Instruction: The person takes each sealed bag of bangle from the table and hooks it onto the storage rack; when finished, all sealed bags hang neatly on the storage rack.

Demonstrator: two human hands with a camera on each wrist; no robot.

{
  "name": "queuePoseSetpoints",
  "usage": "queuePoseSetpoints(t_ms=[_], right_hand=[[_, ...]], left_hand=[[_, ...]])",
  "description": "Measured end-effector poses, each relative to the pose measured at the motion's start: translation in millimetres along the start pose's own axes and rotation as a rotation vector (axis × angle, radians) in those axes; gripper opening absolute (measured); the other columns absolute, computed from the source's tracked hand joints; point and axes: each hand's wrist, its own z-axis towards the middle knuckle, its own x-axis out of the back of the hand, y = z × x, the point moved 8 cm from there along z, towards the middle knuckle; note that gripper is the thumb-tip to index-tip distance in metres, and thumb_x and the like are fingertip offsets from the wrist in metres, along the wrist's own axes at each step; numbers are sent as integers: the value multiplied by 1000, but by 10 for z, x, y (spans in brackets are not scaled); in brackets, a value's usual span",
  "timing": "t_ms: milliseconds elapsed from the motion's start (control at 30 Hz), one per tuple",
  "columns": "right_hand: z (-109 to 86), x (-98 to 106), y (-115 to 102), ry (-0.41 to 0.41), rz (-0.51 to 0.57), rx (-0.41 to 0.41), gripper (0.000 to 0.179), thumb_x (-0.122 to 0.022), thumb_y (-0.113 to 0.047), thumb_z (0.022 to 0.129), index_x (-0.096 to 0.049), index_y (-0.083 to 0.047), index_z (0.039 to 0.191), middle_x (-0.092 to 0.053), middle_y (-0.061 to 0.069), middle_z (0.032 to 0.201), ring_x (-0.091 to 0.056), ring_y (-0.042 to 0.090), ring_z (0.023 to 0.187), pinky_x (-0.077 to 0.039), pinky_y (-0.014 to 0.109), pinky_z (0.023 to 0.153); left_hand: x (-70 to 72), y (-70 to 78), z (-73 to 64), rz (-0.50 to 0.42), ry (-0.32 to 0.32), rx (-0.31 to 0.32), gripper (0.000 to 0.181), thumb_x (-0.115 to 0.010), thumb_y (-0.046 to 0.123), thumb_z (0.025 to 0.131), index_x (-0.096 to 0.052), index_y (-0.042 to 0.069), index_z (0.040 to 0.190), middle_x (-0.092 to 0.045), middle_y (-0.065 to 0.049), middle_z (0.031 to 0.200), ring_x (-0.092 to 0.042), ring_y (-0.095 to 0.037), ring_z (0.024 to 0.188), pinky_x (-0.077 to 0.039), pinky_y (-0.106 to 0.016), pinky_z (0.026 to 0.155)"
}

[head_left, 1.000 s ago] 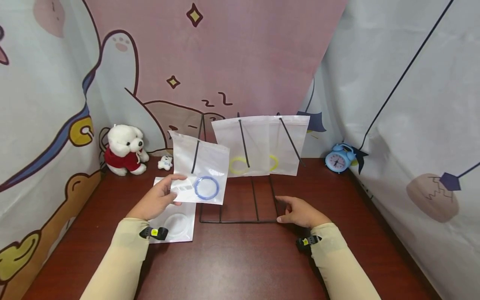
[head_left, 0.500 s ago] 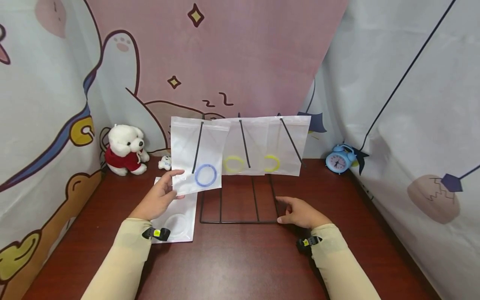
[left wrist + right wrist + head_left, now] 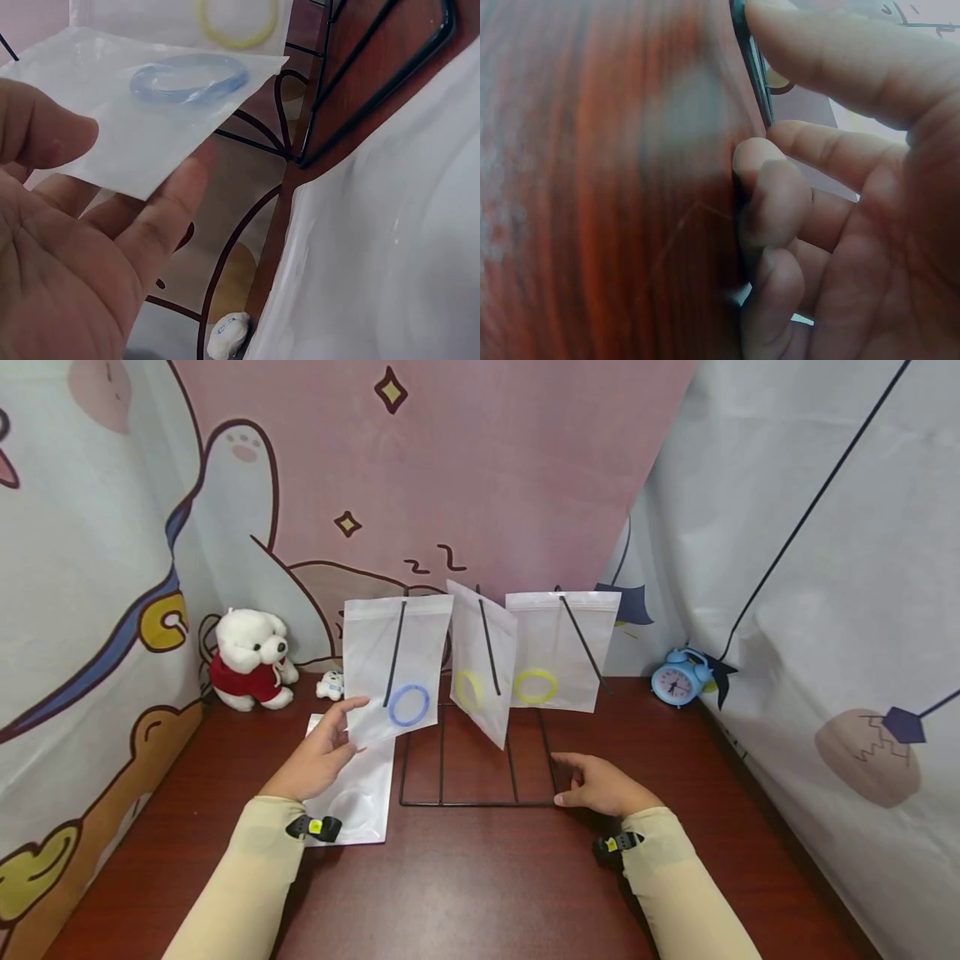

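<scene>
A black wire display rack (image 3: 480, 804) stands on the table. Three white zip bags hang from its prongs. The left bag (image 3: 367, 652) holds a blue ring (image 3: 408, 705). The middle bag (image 3: 468, 635), turned at an angle, and the right bag (image 3: 562, 643) each show a yellow ring (image 3: 536, 687). My left hand (image 3: 318, 756) is at the left bag's lower left corner, thumb and fingers spread on either side of it. My right hand (image 3: 603, 783) holds the rack's base at its front right corner, thumb and index finger against the wire.
Another white bag (image 3: 367, 802) with a pale ring lies under my left hand. At the back left sit a plush bear (image 3: 251, 660) in red and a tiny white toy (image 3: 330, 685). A blue alarm clock (image 3: 678, 677) stands at the back right. Printed curtains surround the table (image 3: 495, 893).
The left hand raised the blue-ring bag from a slant; the bag now hangs with its top edge nearly level. The middle bag has swivelled on its prong. My right hand stays put.
</scene>
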Motion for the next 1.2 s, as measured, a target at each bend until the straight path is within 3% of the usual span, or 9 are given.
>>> queuePoseSetpoints(t_ms=[100,200,333,533,667,767,867,1033,1200], right_hand=[[-1,-7,6,-3,5,3,80,-85,-20,90,-47,-7,158,-58,2,71,-53,17,66,-44,32,58],[-3,-11,10,-2,9,3,80,-86,-20,89,-47,-7,158,-58,3,71,-53,17,66,-44,32,57],[-7,-16,8,0,3,-5,80,-86,-20,89,-47,-8,158,-58,3,71,-53,17,65,-44,32,57],[-15,-12,-14,0,-8,-16,80,-86,-20,90,-47,-9,158,-58,2,71,-53,17,65,-44,32,58],[-19,-7,-29,0,-9,-18,79,-85,-20,90,-47,-9,158,-57,2,71,-52,17,65,-44,32,58],[-19,-9,-31,-2,-9,-19,79,-85,-19,90,-47,-9,159,-57,2,71,-52,16,65,-44,32,58],[-16,-8,-33,0,-10,-19,79,-85,-19,90,-47,-8,158,-58,3,72,-53,17,66,-44,32,59],[-8,-4,-24,7,-16,-21,79,-86,-19,90,-48,-8,158,-59,3,74,-54,17,67,-45,32,59],[-4,2,-17,12,-17,-24,79,-86,-18,89,-48,-8,158,-59,3,73,-54,17,67,-44,32,59]], left_hand=[[-1,-12,-7,-2,-4,3,70,-51,-13,98,-35,15,160,-38,-22,139,-38,-33,137,-40,-56,117],[10,-24,-13,-10,-2,0,70,-52,-13,98,-34,13,161,-24,-19,168,-17,-40,156,-23,-70,122],[38,-56,-23,-10,4,-2,69,-49,-14,97,-35,11,160,-22,-18,172,-10,-49,159,-22,-72,122],[94,-128,-38,-28,11,16,58,-46,-16,98,-41,1,153,-35,-23,164,-31,-52,152,-30,-70,120],[181,-171,-51,-34,38,40,47,-44,-15,97,-46,-5,144,-45,-27,155,-45,-51,144,-42,-60,117],[272,-208,-73,-14,75,76,45,-46,-14,97,-49,-5,141,-49,-28,152,-51,-49,141,-51,-37,108],[371,-250,-106,12,115,123,44,-47,-12,98,-50,-5,141,-50,-27,150,-54,-49,137,-47,-17,96],[487,-282,-147,11,158,141,41,-49,-12,100,-51,-8,141,-52,-29,146,-57,-50,132,-45,-8,92],[500,-306,-139,-2,155,139,38,-50,-9,101,-52,-8,139,-55,-28,143,-57,-51,129,-46,-7,92]])
